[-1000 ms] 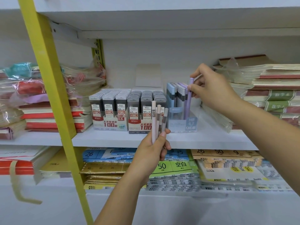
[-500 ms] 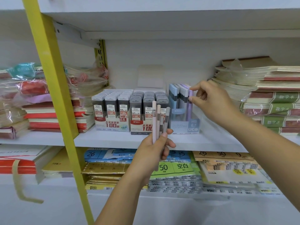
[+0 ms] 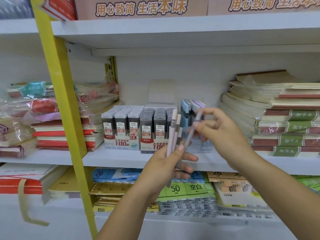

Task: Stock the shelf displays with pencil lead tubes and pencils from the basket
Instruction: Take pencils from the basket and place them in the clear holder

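Note:
My left hand (image 3: 170, 163) holds a small bunch of pink and grey lead tubes (image 3: 174, 130) upright in front of the middle shelf. Beside it, my right hand (image 3: 218, 130) pinches one grey tube (image 3: 192, 132) out of that bunch, tilted to the right. Behind both hands stands the clear display box of blue and purple lead tubes (image 3: 187, 108). To its left are two display boxes of dark lead cases, marked 0.5 (image 3: 122, 125) and 0.7 (image 3: 155, 127). No basket is in view.
A yellow upright post (image 3: 64, 108) crosses the left side. Wrapped notebooks (image 3: 48, 118) are stacked at the left, and more notebooks (image 3: 277, 115) at the right of the middle shelf (image 3: 121, 158). The lower shelf holds flat paper packs (image 3: 187, 189).
My right hand let go of the purple tube in the display box and came back to the left hand, where it took a grey tube. The camera tilted upward.

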`<state>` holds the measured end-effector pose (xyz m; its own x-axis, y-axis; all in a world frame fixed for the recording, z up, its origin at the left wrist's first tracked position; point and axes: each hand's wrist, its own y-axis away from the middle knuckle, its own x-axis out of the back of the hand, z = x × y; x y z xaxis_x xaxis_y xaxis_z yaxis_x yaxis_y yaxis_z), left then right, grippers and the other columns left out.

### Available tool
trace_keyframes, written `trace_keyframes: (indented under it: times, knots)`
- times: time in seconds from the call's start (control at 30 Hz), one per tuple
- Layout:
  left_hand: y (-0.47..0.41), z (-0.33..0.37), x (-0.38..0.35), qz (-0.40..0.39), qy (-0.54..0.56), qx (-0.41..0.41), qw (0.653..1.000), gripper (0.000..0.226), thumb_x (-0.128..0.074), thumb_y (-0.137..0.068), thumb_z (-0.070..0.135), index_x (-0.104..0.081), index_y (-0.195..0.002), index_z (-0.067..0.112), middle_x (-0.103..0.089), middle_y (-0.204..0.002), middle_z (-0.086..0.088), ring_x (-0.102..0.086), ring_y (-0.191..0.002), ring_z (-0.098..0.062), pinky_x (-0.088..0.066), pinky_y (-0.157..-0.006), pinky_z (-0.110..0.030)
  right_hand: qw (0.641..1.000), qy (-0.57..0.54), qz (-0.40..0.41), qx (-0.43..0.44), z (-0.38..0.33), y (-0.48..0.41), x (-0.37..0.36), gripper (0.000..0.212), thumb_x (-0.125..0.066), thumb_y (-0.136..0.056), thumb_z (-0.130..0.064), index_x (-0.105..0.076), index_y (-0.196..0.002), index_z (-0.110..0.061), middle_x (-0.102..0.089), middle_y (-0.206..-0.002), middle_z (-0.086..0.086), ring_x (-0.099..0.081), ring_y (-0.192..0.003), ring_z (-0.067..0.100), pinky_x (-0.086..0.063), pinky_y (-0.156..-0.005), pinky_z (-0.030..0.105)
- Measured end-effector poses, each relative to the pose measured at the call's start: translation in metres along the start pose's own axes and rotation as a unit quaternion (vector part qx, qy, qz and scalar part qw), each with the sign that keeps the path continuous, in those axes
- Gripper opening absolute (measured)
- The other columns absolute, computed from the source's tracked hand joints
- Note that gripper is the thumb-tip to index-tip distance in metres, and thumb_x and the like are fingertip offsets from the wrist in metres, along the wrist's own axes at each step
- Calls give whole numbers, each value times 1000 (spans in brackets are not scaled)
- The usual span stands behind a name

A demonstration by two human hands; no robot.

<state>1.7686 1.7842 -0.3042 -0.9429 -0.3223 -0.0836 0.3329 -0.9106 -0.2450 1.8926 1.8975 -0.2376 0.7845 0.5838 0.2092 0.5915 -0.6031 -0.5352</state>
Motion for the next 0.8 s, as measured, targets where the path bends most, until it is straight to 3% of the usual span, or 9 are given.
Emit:
trace_keyframes:
  times: [0.1, 0.2, 0.27, 0.33, 0.4, 0.53, 0.67, 0.8]
  knots:
    - [-4, -6, 8, 40, -52, 5, 998, 25, -46, -101, 47, -59, -122, 43, -78, -95, 3, -70, -71, -12, -63, -75, -33, 994, -11, 77, 77, -17, -19, 18, 22, -59, -94, -8, -53, -101, -28, -75, -84, 2, -72, -75, 14, -54, -60, 19]
    - [-10, -8, 13, 59, -56, 4, 997, 23, -45, -102, 47, -63, -116, 45, -63, -68, 9, -45, -49, -5, -46, -49, -22, 982, 62, 97, 150, -28, -39, 31, 30, -60, -92, -7, -53, -97, -36, -69, -91, 6, -72, -85, 18, -57, -66, 25]
    - [-13, -8, 15, 66, -37, 8, 997, 23, -46, -102, 45, -66, -114, 40, -50, -61, 12, -37, -46, -3, -34, -44, -18, 972, 145, 96, 160, -25, -52, 32, 28, -63, -91, -11, -52, -97, -37, -68, -94, 1, -70, -87, 17, -57, -73, 32]
    - [-15, -9, 16, 65, -25, 11, 998, 23, -47, -103, 44, -66, -112, 34, -48, -61, 14, -36, -46, -3, -32, -43, -17, 959, 221, 79, 158, -18, -63, 29, 25, -64, -90, -14, -52, -101, -33, -69, -90, -6, -67, -81, 10, -53, -76, 31]
    - [-16, -10, 16, 60, -7, 17, 998, 23, -47, -103, 41, -65, -112, 29, -49, -62, 13, -35, -46, -3, -32, -44, -18, 942, 293, 55, 155, -9, -71, 25, 27, -66, -89, -16, -49, -101, -34, -67, -86, -10, -59, -75, 3, -44, -69, 26]
    - [-16, -12, 18, 50, 5, 22, 998, 22, -46, -104, 36, -62, -115, 24, -52, -63, 11, -36, -49, -5, -32, -45, -18, 924, 353, 17, 148, 2, -78, 17, 30, -67, -87, -18, -50, -103, -36, -61, -87, -12, -56, -92, 11, -38, -71, 14]
    - [-15, -14, 22, 51, -7, 19, 998, 22, -47, -105, 34, -64, -116, 26, -54, -65, 10, -40, -51, -5, -34, -49, -19, 913, 373, 2, 168, 6, -73, 12, 26, -67, -87, -21, -57, -109, -29, -54, -80, -22, -56, -98, 15, -46, -81, 34]
    - [-14, -16, 25, 54, -10, 17, 998, 22, -47, -105, 30, -66, -118, 26, -55, -68, 7, -42, -53, -5, -37, -49, -19, 918, 354, 5, 181, 7, -72, 12, 18, -65, -90, -25, -53, -101, -32, -56, -79, -20, -57, -97, 16, -44, -78, 33]
